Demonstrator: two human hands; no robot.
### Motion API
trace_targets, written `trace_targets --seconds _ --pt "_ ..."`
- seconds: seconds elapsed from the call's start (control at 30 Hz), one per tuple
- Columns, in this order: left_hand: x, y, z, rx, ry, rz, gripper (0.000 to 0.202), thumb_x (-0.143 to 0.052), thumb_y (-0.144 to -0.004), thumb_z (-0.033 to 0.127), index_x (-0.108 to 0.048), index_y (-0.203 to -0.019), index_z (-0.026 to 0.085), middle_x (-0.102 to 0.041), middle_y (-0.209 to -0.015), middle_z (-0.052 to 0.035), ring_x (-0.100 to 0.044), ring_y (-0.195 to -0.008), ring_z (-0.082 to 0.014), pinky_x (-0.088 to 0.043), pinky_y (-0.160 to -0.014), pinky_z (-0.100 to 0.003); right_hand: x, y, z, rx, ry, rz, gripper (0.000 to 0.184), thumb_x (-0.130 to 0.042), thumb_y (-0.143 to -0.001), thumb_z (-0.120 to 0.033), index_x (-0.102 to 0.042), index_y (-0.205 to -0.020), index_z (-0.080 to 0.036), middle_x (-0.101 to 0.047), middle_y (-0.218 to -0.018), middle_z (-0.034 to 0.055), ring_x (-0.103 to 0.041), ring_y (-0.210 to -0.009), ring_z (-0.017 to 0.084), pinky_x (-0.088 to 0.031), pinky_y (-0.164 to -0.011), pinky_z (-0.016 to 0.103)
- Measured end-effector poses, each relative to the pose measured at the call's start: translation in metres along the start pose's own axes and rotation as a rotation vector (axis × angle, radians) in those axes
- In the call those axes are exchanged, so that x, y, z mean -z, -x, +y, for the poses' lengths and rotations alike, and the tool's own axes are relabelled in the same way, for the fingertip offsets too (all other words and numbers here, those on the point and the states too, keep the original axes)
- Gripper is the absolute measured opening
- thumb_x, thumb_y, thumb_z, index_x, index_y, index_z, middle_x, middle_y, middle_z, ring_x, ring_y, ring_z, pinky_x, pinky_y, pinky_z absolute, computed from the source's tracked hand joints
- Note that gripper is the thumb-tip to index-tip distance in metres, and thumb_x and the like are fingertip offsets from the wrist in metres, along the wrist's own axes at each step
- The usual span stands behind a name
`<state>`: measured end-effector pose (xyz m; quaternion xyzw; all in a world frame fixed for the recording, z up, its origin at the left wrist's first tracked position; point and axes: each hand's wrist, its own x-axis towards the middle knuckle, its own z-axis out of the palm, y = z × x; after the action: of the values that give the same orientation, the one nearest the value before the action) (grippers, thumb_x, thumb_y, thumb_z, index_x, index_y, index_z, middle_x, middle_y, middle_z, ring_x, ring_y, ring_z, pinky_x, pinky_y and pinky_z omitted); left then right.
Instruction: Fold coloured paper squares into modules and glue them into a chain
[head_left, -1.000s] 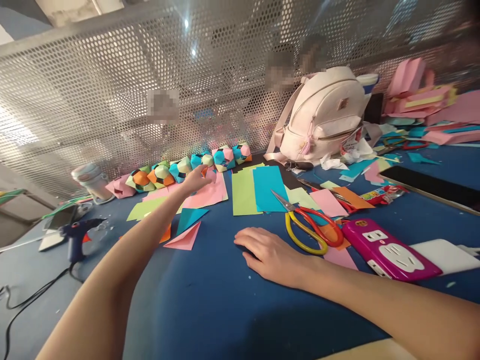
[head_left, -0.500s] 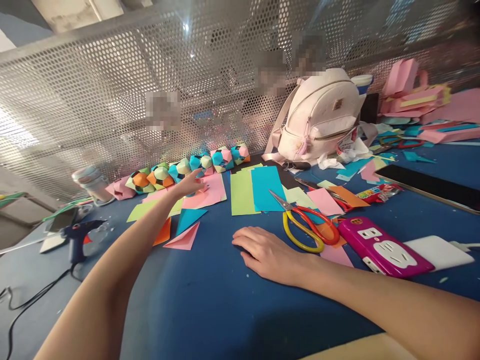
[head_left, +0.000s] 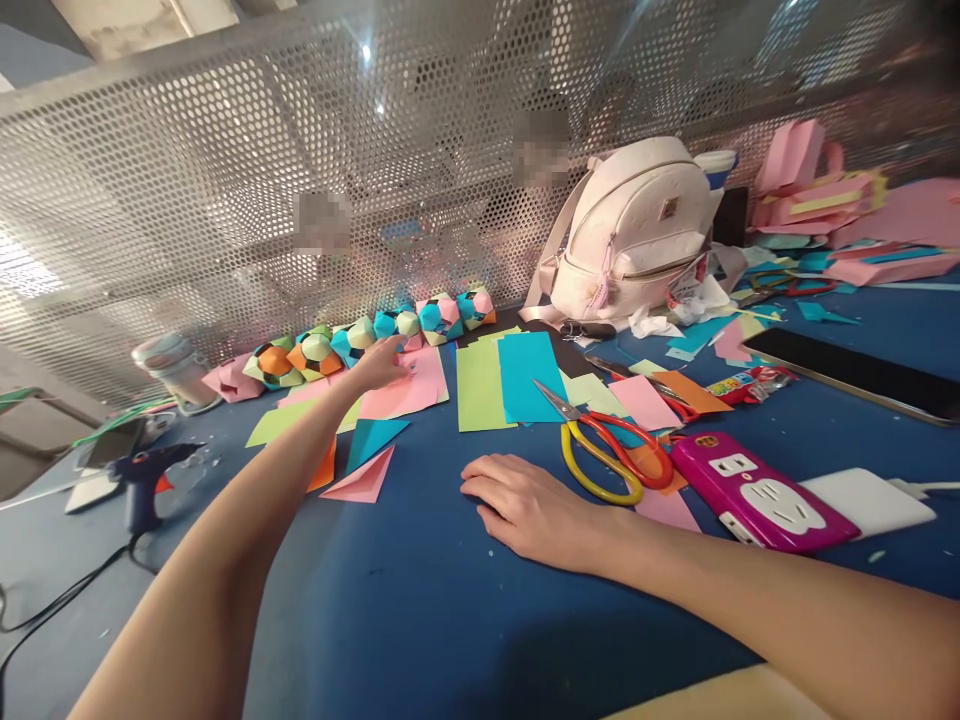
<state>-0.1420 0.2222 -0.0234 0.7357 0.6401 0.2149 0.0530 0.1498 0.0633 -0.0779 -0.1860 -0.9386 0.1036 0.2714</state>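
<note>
My left hand (head_left: 381,363) is stretched far forward over a stack of pink paper (head_left: 420,385). Its fingers are extended, and whether they touch the top sheet cannot be made out. Just behind it stands a row of folded multicoloured paper balls (head_left: 316,352). Resting on the blue table (head_left: 420,570), my right hand (head_left: 521,505) lies palm down with nothing in it, fingers loosely out. Close to it are scissors (head_left: 600,450) with yellow and red handles, plus green sheets (head_left: 480,385) and blue sheets (head_left: 529,375). A folded pink piece (head_left: 364,477) and a blue piece (head_left: 375,440) lie between my arms.
A glue gun (head_left: 146,485) with a black cord stands at left, near a bottle (head_left: 176,370). On the right are a magenta power strip (head_left: 761,495), a white charger (head_left: 866,500) and a phone (head_left: 855,375). A pale backpack (head_left: 637,230) leans against the perforated metal screen (head_left: 225,200).
My left hand stays over the pink paper, with its fingers slightly shifted. My right hand keeps its place on the table. The whole view has moved a little.
</note>
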Motion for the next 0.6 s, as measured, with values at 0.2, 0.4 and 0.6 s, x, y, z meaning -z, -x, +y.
trace_targets --seconds 0.2,0.4,0.6 --pt "-0.005 0.0 0.014 -0.03 -0.045 0.033 0.065 -0.06 -0.073 0.042 -0.046 -0.132 0.018 -0.054 -0.131 -0.0124 -0.05 -0.12 -0.0293 -0.039 -0.1 -0.04 0.001 0.0 0.0 0.001 0.001 -0.013 0.02 -0.046 -0.087 -0.007 -0.063 -0.097 -0.011 -0.062 -0.106 0.0131 -0.06 -0.098 0.022 -0.051 -0.086 0.039" --pt "0.012 0.017 0.016 -0.033 -0.064 0.092 0.059 -0.056 -0.077 0.047 -0.051 -0.128 0.018 -0.057 -0.126 -0.0127 -0.053 -0.116 -0.0298 -0.04 -0.098 -0.04 0.0 0.0 0.001 0.004 0.013 -0.02 0.02 -0.046 -0.088 -0.008 -0.063 -0.097 -0.012 -0.062 -0.107 0.012 -0.06 -0.097 0.022 -0.051 -0.087 0.038" --pt "0.049 0.072 0.028 -0.043 -0.095 0.186 0.041 -0.049 -0.082 0.039 -0.059 -0.117 0.021 -0.062 -0.119 -0.0093 -0.056 -0.111 -0.0269 -0.042 -0.097 -0.039 -0.001 0.001 0.001 0.026 0.02 -0.004 0.02 -0.044 -0.088 -0.008 -0.063 -0.095 -0.012 -0.061 -0.105 0.0129 -0.058 -0.097 0.021 -0.05 -0.087 0.039"
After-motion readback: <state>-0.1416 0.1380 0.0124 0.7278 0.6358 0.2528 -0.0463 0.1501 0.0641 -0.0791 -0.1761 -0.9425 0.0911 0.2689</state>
